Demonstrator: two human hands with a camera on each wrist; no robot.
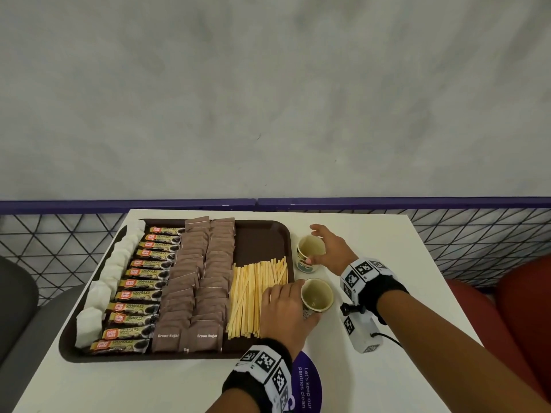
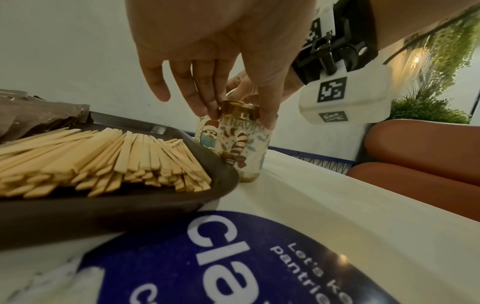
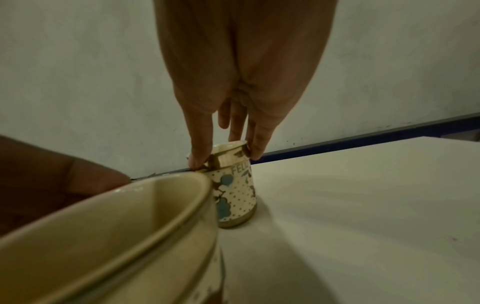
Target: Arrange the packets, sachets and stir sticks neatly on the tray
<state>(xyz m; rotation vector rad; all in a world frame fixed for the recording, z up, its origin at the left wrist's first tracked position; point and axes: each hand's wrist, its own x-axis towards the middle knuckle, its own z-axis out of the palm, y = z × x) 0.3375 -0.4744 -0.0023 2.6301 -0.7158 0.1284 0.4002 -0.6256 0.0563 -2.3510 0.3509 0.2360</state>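
A brown tray [image 1: 262, 239] holds rows of white sachets [image 1: 110, 272], granules packets [image 1: 143, 284], brown sugar sachets [image 1: 196, 278] and a spread of wooden stir sticks [image 1: 256, 296]. Two small decorated cups stand on the white table just right of the tray. My left hand [image 1: 301, 302] grips the near cup [image 1: 316, 295] by its rim, fingers on the tray side and thumb at the front; the left wrist view shows this hand [image 2: 237, 115] pinching the gold rim of that cup [image 2: 244, 148]. My right hand [image 1: 313, 244] holds the far cup [image 1: 310, 251] by its rim, and in the right wrist view the hand [image 3: 226, 158] pinches that cup [image 3: 233, 195].
The tray's far right part is bare beyond the sticks. A round purple sticker [image 1: 307, 383] lies on the table's near edge. Red seats [image 1: 521, 308] stand to the right, a grey chair [image 1: 18, 308] to the left, and a mesh railing [image 1: 59, 234] behind.
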